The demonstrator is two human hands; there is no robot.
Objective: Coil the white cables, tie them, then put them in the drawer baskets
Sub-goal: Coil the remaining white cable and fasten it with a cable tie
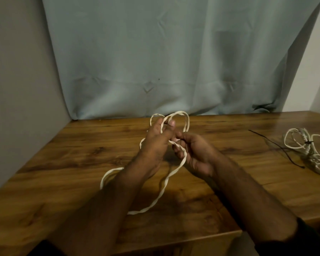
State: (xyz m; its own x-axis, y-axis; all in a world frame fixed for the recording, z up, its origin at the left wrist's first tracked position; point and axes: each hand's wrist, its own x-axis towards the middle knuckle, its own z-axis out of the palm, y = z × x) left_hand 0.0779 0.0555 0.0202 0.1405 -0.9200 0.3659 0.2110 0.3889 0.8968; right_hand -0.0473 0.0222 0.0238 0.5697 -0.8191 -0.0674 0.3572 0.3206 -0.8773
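Observation:
A white twisted cable [164, 183] runs across the middle of the wooden table [63, 163]. My left hand [155, 143] holds several loops of it raised above the table, with the loops standing up past my fingers. My right hand [194, 152] pinches the strand just beside the left hand's fingers. From there the cable hangs down, curves over the table and passes under my left forearm, coming out as a loop at the left. A second bundle of white cable [310, 150] lies at the table's right edge, bound with a dark tie.
A thin black tie [277, 146] lies loose on the table left of the bundle. A pale blue cloth [174, 61] hangs behind the table, with grey walls at both sides. The table's front edge runs under my forearms.

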